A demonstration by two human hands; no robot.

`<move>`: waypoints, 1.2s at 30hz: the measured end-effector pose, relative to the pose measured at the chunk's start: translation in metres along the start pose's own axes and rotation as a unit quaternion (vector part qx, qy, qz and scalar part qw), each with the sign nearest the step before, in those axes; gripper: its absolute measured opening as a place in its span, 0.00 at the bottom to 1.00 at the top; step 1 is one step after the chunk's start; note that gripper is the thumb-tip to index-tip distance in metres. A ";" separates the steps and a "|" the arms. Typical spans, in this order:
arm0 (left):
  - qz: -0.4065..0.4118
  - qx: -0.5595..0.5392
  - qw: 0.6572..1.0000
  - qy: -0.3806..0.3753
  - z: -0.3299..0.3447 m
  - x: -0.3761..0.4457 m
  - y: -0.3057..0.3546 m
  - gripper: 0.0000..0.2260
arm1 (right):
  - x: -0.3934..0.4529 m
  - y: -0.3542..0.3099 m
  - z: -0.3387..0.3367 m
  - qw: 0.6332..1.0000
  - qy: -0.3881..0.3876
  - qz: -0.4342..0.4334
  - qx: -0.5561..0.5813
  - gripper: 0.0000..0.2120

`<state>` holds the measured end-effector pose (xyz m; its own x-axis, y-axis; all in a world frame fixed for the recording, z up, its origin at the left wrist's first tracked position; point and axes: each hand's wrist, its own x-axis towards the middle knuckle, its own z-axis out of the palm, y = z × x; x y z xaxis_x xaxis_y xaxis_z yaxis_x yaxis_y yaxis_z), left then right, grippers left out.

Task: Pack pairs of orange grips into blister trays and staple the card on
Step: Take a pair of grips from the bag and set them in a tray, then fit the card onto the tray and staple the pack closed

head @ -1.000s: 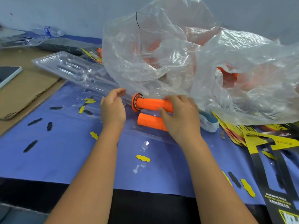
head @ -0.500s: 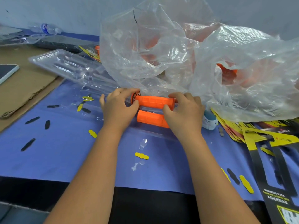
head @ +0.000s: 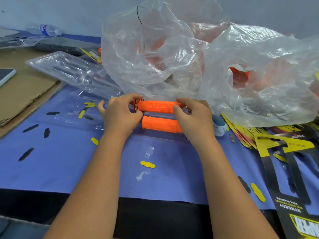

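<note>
Two orange grips lie side by side in a clear blister tray [head: 160,138] on the blue mat. My left hand [head: 120,114] pinches the flanged left end of the far grip [head: 158,106]. My right hand [head: 194,116] grips that same grip's right end with curled fingers. The near grip [head: 160,124] lies between my hands, its ends hidden behind them. The tray is transparent and its outline is hard to see.
A large crumpled clear bag [head: 215,66] holding more orange grips rises right behind my hands. A stack of empty blister trays [head: 69,69] lies at back left, beside cardboard [head: 25,90]. Yellow-black cards [head: 284,152] fan out at right. Small yellow and black cut-outs litter the mat.
My left hand moved right from the tray's edge onto the far grip's flanged end. My right hand shifted slightly right along the grips, so more of both shows.
</note>
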<state>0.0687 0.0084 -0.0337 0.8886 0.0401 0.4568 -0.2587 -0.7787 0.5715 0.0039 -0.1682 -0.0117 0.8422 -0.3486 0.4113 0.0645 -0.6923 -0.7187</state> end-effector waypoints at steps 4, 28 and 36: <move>-0.007 0.012 1.000 0.004 0.002 -0.001 0.000 0.15 | 0.001 0.006 0.001 0.996 -0.038 -0.054 -0.056 0.19; 0.189 -0.089 0.918 -0.336 0.055 -0.144 0.215 0.17 | -0.015 0.073 -0.177 0.946 0.089 0.235 -0.204 0.11; -0.027 -0.376 0.877 -0.300 0.069 -0.140 0.221 0.25 | -0.023 0.088 -0.172 0.958 0.125 0.207 -0.154 0.11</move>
<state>-0.0873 -0.2124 -0.0183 0.8880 -0.4479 0.1040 -0.1869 -0.1448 0.9717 -0.1020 -0.3298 0.0125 0.6043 -0.7472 0.2767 -0.4409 -0.6028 -0.6650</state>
